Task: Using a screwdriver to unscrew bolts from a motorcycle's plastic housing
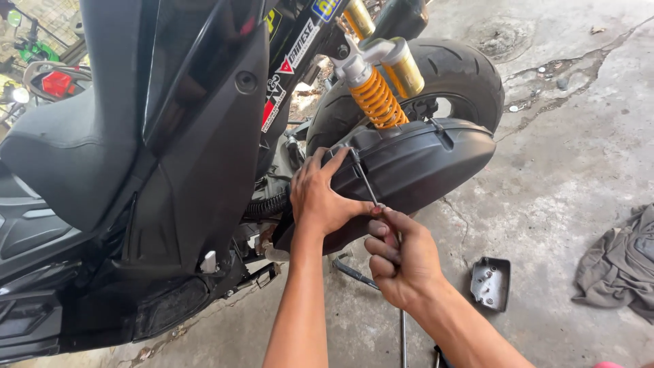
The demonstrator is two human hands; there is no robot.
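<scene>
Fingers of your left hand (pixel 319 197) are lying loosely curled against the black plastic engine cover (pixel 415 163) of the scooter (pixel 102 157), thumb and forefinger reaching to the tip of a thin screwdriver (pixel 364 178). Your right hand (pixel 402 255) is gripping the screwdriver's handle end, fingers closed around it. The cover is sitting below the yellow shock spring (pixel 375 99), beside the rear tyre (pixel 463 75). A small grey cap (pixel 490 283) and a rag (pixel 620 262) are lying on the concrete floor (pixel 565 157).

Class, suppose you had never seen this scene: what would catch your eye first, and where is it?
The bright yellow shock spring stands out at top centre, above the black plastic side cover by the rear tyre. Just below, the left hand rests on that cover while the right hand works a thin screwdriver against it. A grey rag lies on the concrete at right.
</scene>
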